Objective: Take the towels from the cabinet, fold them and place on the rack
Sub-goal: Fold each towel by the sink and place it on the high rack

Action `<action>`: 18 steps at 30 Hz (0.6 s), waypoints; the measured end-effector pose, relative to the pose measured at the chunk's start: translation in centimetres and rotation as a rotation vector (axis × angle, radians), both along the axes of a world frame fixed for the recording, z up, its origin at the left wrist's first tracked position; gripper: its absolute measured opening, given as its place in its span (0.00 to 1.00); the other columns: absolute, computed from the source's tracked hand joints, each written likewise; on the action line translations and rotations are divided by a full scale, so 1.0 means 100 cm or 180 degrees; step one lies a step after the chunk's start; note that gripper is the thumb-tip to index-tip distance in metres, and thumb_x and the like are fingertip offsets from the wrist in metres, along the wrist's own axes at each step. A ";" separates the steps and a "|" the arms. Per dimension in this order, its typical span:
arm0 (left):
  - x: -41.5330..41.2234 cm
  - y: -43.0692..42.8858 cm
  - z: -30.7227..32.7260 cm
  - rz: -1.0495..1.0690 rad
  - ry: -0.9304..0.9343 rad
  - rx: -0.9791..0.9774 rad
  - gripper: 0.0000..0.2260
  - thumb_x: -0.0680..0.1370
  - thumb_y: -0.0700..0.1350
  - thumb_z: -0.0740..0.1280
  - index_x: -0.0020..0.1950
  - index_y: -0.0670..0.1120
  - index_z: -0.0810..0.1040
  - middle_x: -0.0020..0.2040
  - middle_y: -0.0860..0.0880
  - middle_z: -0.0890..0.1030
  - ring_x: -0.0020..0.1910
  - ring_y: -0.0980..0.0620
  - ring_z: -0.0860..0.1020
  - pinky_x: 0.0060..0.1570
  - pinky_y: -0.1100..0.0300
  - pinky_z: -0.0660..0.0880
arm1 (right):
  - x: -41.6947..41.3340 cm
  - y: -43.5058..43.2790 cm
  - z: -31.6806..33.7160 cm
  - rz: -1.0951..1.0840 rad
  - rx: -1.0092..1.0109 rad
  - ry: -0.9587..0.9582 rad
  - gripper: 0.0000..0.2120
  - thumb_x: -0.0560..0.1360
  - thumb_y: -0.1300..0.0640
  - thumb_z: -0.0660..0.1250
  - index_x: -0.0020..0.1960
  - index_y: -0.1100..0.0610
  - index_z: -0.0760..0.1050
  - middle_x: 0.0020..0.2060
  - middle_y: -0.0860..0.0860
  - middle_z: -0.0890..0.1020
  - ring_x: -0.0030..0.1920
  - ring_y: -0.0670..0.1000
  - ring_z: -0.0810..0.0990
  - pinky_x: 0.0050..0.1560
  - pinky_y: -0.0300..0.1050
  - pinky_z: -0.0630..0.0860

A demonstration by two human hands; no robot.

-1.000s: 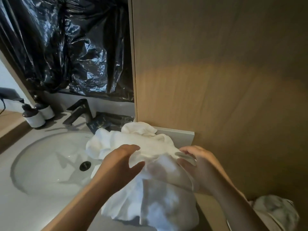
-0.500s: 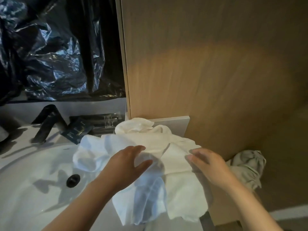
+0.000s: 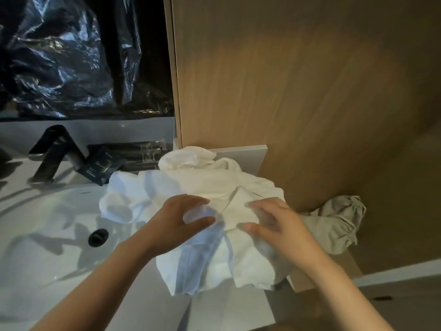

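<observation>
The wood panel [image 3: 310, 91] fills the right and the sink [image 3: 35, 235] the left. Between them, on the counter by the basin, lies the heap of white towels [image 3: 202, 182], crumpled and partly hanging over the front. A grey towel [image 3: 334, 223] sits lower, just right of it. The left hand [image 3: 174, 223] and right hand [image 3: 281, 225] rest on the heap's middle, each half-curled, thumb apart from fingers, plainly gripping nothing. To fold well, it seems best to find one hem, pinch two corners, lift that towel clear of the basin, and spread it flat first.
</observation>
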State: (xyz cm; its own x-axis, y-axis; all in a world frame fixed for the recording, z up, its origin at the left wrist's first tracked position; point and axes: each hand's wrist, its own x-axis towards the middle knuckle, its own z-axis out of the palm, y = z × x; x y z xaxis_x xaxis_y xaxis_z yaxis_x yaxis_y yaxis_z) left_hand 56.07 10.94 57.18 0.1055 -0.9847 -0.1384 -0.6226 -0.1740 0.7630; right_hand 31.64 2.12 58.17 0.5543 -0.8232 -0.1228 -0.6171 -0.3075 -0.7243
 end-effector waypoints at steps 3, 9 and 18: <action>-0.005 0.002 -0.005 -0.0023 -0.0171 -0.0030 0.22 0.74 0.61 0.66 0.64 0.53 0.77 0.62 0.58 0.76 0.63 0.59 0.71 0.66 0.59 0.68 | -0.002 0.019 -0.008 0.0139 -0.0443 0.0418 0.15 0.73 0.48 0.73 0.59 0.49 0.79 0.55 0.43 0.75 0.57 0.44 0.73 0.60 0.39 0.70; -0.008 0.007 -0.006 0.0030 -0.0010 0.0182 0.23 0.74 0.64 0.62 0.65 0.56 0.76 0.68 0.61 0.71 0.71 0.64 0.60 0.68 0.63 0.59 | -0.004 0.018 -0.003 -0.0024 -0.0655 -0.0115 0.10 0.78 0.57 0.68 0.40 0.47 0.72 0.34 0.40 0.76 0.38 0.41 0.75 0.38 0.33 0.68; -0.027 0.029 0.008 0.0199 -0.0137 -0.0372 0.20 0.70 0.69 0.65 0.57 0.62 0.78 0.55 0.66 0.78 0.55 0.68 0.74 0.55 0.73 0.68 | -0.012 0.007 0.022 -0.0719 -0.0673 -0.0964 0.08 0.79 0.58 0.65 0.41 0.56 0.74 0.31 0.48 0.75 0.32 0.43 0.71 0.34 0.32 0.67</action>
